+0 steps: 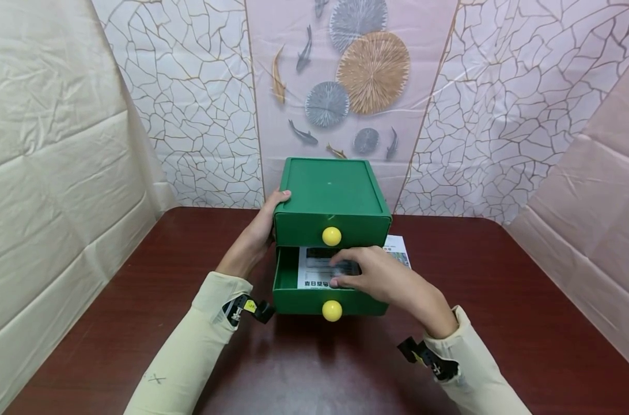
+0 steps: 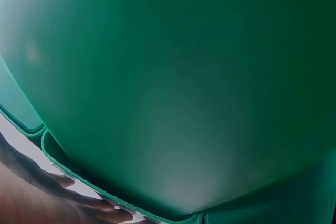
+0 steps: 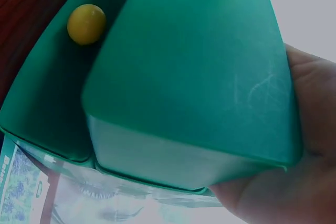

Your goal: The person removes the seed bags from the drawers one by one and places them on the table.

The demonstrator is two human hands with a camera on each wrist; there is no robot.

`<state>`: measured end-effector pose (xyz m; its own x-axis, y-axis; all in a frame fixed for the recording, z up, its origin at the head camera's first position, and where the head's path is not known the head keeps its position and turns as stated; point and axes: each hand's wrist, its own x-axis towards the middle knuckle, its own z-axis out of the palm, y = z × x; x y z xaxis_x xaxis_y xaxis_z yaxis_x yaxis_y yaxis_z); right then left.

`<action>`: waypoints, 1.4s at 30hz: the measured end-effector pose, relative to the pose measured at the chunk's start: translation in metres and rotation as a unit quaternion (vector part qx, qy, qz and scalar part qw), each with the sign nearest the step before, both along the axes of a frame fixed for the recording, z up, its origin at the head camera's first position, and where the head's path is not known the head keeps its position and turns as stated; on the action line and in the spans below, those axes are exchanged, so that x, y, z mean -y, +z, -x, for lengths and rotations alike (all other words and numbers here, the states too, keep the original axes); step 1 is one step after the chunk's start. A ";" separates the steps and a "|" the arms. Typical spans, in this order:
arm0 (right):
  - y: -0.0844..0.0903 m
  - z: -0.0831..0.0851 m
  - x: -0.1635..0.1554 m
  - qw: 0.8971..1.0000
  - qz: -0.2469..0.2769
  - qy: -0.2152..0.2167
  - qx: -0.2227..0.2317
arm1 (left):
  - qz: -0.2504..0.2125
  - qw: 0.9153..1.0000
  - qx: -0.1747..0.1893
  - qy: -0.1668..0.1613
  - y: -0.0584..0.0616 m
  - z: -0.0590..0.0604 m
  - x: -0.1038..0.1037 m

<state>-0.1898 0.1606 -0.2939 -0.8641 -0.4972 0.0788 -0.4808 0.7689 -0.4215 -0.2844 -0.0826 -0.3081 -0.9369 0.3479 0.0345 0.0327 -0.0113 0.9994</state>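
A green two-drawer cabinet (image 1: 325,184) with yellow knobs stands on the table, its lower drawer (image 1: 299,302) pulled out. Inside lies a printed paper packet (image 1: 310,268), partly covered by my right hand (image 1: 384,274). That hand reaches over the drawer's right side, thumb and forefinger apart above the packet. The right wrist view has the right hand (image 3: 315,124) at the green drawer's edge. My left hand (image 1: 260,230) steadies the cabinet's left side, thumb on its top edge. In the left wrist view the fingers (image 2: 113,214) stretch along the green plastic; their tips are partly hidden.
Another printed packet (image 1: 399,248) lies on the dark red table (image 1: 480,288), behind and right of the drawer. The upper drawer (image 1: 301,229) is closed above the open one. Patterned cloth (image 1: 205,104) hangs behind the table, with pale cloth at both sides.
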 end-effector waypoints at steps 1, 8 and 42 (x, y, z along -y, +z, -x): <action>0.000 0.000 0.000 1.000 -0.004 0.001 0.005 | 0.000 1.000 0.000 0.001 0.000 0.000 0.000; 0.004 -0.003 0.000 0.999 -0.036 0.011 0.020 | 0.001 1.000 -0.007 0.000 -0.001 0.000 0.000; -0.005 0.003 0.000 0.988 -0.115 0.098 -0.004 | -0.006 1.000 -0.018 -0.004 -0.001 0.003 0.001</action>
<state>-0.1929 0.1609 -0.2992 -0.7487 -0.6609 -0.0508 -0.6329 0.7355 -0.2418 -0.2878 -0.0841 -0.3095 -0.9324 0.3538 0.0732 0.0694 -0.0235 0.9973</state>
